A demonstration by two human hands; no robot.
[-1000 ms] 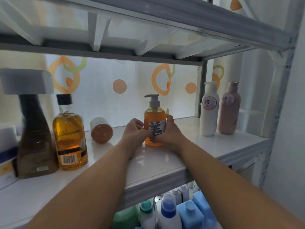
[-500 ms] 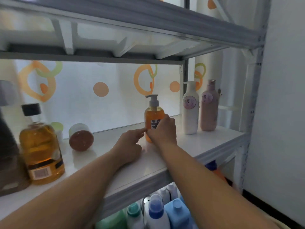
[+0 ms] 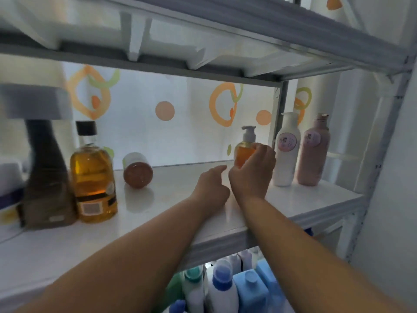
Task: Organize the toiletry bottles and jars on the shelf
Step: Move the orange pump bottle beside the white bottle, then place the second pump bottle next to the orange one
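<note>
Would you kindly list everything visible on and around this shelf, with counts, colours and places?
Orange pump soap bottle: 1, mid-shelf, held.
White lotion bottle: 1, right of it.
Pink lotion bottle: 1, far right.
Round jar on its side: 1, brownish, centre-left.
Amber black-capped bottle: 1, left.
Dark brown tapered bottle: 1, far left.
Blue and white detergent bottles: several, lower shelf.
White shelf board: 1.
Left hand: empty, pointing.
Right hand: gripping the pump bottle.

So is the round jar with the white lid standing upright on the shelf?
No, the jar lies on its side on the shelf, its round end facing the camera.
</note>
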